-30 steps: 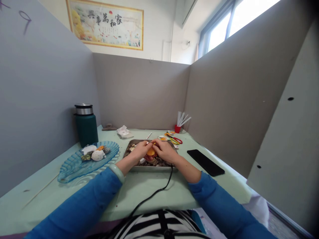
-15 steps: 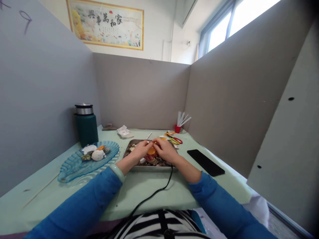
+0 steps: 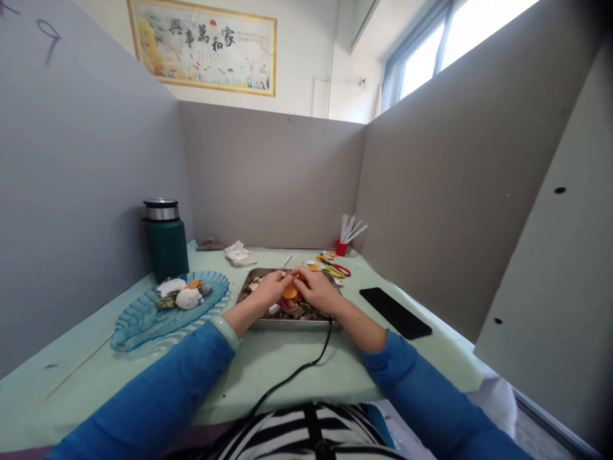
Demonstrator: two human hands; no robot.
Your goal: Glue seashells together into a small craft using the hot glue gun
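Both the left hand (image 3: pixel 269 292) and right hand (image 3: pixel 316 292) hide their grip on an orange piece (image 3: pixel 290 292).

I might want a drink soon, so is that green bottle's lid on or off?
On: a silver-and-black lid caps the upright bottle.

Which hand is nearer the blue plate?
Left. The left hand is over the metal tray, right of the blue plate; the right hand is over that tray too, but farther right.
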